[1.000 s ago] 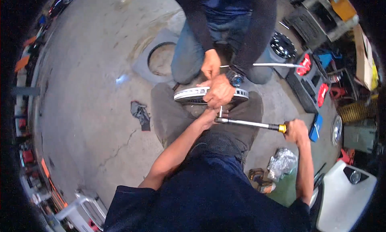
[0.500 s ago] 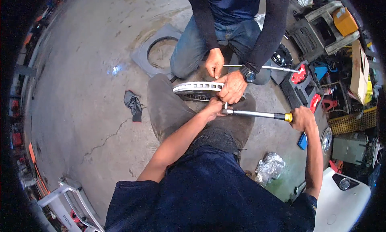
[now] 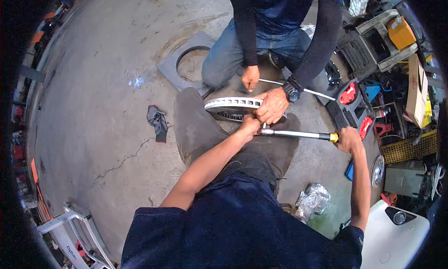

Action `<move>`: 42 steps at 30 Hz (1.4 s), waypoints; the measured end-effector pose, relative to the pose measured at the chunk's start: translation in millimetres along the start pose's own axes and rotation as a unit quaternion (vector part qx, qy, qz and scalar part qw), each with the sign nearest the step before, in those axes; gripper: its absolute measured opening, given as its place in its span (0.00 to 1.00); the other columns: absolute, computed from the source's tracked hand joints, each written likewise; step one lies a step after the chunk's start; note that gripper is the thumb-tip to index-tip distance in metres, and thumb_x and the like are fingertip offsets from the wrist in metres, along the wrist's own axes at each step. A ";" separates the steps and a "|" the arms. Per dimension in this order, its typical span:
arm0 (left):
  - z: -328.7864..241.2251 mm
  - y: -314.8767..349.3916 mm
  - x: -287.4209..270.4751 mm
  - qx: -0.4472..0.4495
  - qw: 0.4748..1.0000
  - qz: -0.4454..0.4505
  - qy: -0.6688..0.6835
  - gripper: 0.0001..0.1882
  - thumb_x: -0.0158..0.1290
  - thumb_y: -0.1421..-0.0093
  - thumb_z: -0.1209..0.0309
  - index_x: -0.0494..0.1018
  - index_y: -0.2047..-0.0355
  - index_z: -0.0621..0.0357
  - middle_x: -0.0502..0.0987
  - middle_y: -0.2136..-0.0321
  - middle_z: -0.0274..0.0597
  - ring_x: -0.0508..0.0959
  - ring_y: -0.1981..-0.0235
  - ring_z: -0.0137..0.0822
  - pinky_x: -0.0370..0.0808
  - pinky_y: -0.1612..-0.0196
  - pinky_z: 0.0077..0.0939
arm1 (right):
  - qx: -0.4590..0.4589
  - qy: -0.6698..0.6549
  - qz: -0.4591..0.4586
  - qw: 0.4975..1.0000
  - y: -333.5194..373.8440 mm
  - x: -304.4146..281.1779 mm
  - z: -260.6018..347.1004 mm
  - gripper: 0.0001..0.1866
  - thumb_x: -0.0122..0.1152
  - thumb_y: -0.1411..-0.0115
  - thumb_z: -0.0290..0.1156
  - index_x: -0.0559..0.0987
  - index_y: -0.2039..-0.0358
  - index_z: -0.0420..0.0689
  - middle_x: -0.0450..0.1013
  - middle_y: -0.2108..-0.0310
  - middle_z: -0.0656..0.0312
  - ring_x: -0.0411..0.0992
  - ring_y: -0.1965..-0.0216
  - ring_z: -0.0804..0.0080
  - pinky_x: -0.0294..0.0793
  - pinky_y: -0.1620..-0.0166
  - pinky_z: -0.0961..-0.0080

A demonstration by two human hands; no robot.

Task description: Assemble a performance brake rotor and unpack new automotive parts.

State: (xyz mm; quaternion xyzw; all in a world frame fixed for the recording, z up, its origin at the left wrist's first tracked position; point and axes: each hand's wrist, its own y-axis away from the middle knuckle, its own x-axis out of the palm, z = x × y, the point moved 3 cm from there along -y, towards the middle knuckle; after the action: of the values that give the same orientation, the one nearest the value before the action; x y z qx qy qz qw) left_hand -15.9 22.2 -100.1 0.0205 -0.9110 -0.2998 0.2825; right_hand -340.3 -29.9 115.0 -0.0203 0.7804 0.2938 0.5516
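A brake disc (image 3: 233, 102) with a vented rim is held on edge between my knees. My right hand (image 3: 349, 139) is wrapped round the handle end of a torque wrench (image 3: 298, 134), which lies level across my right thigh. Closed at the wrench's head, beside the disc, is my left hand (image 3: 250, 125); its fingertips are partly hidden. A kneeling co-worker presses one hand (image 3: 273, 105) on the disc's right side, close to my left hand. The co-worker's other hand (image 3: 250, 78) is closed at the near end of a long metal bar (image 3: 318, 94).
A dark glove (image 3: 157, 123) lies on the concrete floor to the left, below a grey ring-shaped plate (image 3: 170, 68). At right are a dark case with red parts (image 3: 347, 93), a yellow basket (image 3: 410, 146), crumpled foil (image 3: 313, 201) and a white panel (image 3: 396, 241).
The long bar has tilted, its right end swinging down nearer my wrench. The co-worker's hand on it has drawn away from the disc's rim. My hands keep their hold.
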 end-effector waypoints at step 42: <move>-1.3 26.5 -21.9 0.043 0.994 -0.054 0.089 0.12 0.53 0.36 0.72 0.75 0.53 0.64 0.79 0.64 0.38 0.79 0.70 0.30 0.77 0.68 0.26 | -0.037 0.024 -0.038 0.998 4.6 -36.5 39.6 0.09 0.62 0.57 0.35 0.82 0.74 0.47 0.76 0.78 0.49 0.77 0.70 0.49 0.76 0.64 0.56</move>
State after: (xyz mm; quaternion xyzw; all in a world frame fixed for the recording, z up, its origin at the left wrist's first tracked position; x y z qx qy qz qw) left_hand 6.6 47.7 -95.4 0.1087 -0.8918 -0.2723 0.3446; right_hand -294.1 -17.7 140.2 -0.0774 0.7807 0.3009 0.5423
